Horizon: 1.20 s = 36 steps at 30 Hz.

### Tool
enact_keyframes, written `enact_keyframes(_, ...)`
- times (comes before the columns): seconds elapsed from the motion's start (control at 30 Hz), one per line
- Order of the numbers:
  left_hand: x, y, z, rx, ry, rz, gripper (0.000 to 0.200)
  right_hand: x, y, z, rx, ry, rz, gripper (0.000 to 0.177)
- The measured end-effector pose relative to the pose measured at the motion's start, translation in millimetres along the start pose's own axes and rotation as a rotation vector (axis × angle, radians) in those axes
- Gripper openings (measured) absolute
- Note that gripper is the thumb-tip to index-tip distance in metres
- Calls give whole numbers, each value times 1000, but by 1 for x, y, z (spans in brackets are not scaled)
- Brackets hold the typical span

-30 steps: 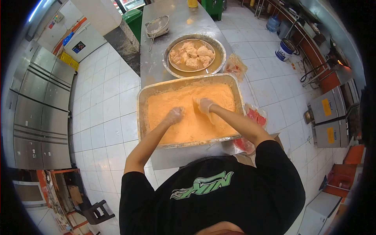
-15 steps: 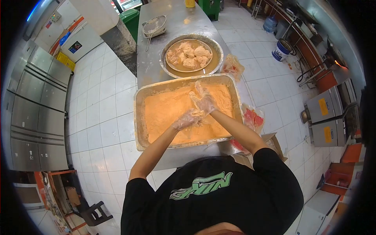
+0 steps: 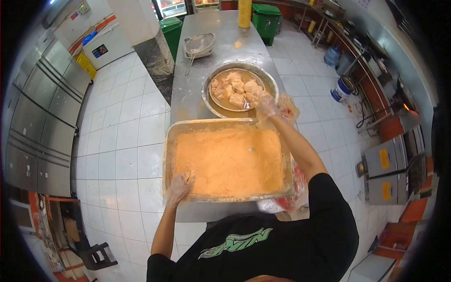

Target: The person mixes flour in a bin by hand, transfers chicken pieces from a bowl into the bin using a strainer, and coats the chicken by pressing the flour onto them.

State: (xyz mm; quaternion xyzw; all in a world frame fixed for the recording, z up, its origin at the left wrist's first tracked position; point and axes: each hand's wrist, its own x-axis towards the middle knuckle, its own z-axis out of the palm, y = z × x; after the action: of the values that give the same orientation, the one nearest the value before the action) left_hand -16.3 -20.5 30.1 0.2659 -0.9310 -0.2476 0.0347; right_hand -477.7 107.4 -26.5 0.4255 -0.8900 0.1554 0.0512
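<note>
A large metal tray holds a bed of orange powder. My left hand, in a clear glove, is at the tray's near left corner, with its fingers curled over the rim. Beyond the tray stands a round metal basin with a perforated-looking inner pan of pale orange chicken pieces in cloudy liquid. My right hand, also gloved, reaches to the basin's right side, beside the pieces; its fingertips are blurred, and what they hold is unclear.
A wire strainer lies farther back on the steel table, and a yellow bottle stands at its far end. Plastic bags lie to the right. Green bins are behind, and a paint bucket is on the floor.
My hands have parted from over the powder. The left moved to the tray's near left corner, the right forward to the basin. The view has shifted, so the table sits lower.
</note>
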Motion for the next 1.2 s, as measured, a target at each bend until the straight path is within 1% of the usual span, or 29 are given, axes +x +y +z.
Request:
enact_keyframes(0.03, -7, -2, 2, 56, 69, 0, 28, 17, 2, -4, -84, -18, -22, 40)
enact_keyframes(0.1, -17, -21, 20, 26, 110, -70, 25, 49, 9, -20, -162, -126, -25, 40)
enact_keyframes(0.13, -15, -21, 20, 12, 126, -105, 24, 68, 15, -5, 54, -77, 13, 39)
enact_keyframes(0.17, -14, -17, 21, 10, 126, -167, 22, 78, 22, 12, 142, -70, 113, 37)
enact_keyframes(0.23, -12, 11, 6, 9, 117, -292, 18, 86, 4, 21, 320, -63, 321, 34)
enact_keyframes(0.27, -8, 5, 13, 3, 231, -233, 16, 97, -2, 24, -95, -167, 80, 34)
enact_keyframes(0.33, -11, -9, 32, -12, 445, -112, 13, 96, -5, 38, 176, -18, 157, 32)
enact_keyframes(0.37, -12, -14, 37, -35, 455, -101, 12, 93, -4, 45, 314, 59, 204, 32)
enact_keyframes(0.43, -11, -19, 40, -83, 475, -74, 11, 99, 6, 63, 224, 35, 140, 31)
enact_keyframes(0.47, -11, -21, 41, -75, 444, -100, 11, 103, 10, 69, 180, 26, 106, 30)
enact_keyframes(0.5, -11, -20, 40, -68, 416, -127, 11, 108, 6, 65, 98, -56, 115, 30)
enact_keyframes(0.53, -13, -20, 40, -60, 388, -154, 11, 112, -9, 48, 15, -137, 124, 29)
enact_keyframes(0.57, -15, -22, 42, -38, 413, -133, 10, 115, -19, 33, -68, -217, 132, 29)
enact_keyframes(0.63, -15, -29, 51, 1, 476, -86, 8, 145, -5, 7, -9, -511, 209, 28)
enact_keyframes(0.7, -13, -20, 40, -47, 436, -118, 8, 162, -2, 4, -26, -518, 123, 27)
enact_keyframes(0.73, -13, -17, 37, -75, 412, -137, 8, 166, -2, 14, -81, -386, 4, 25)
enact_keyframes(0.8, -12, -21, 43, -70, 414, -130, 10, 175, 3, 50, -135, -234, -81, 22)
enact_keyframes(0.87, -12, -23, 44, -62, 394, -123, 14, 183, -5, 104, -123, -197, -11, 19)
enact_keyframes(0.9, -11, -22, 42, -57, 378, -118, 16, 184, -8, 118, -115, -180, 25, 19)
enact_keyframes(0.93, -12, -22, 40, -51, 361, -112, 18, 171, -13, 103, -129, -223, 9, 20)
enact_keyframes(1.03, -15, -24, 42, -146, 388, -130, 19, 155, -16, 87, -38, -222, 62, 19)
enact_keyframes(1.13, -15, -24, 44, -72, 420, -68, 11, 160, -21, 43, -152, -527, -29, 23)
enact_keyframes(1.2, -15, -19, 38, -83, 391, -82, 11, 153, -54, -24, -178, -606, -59, 21)
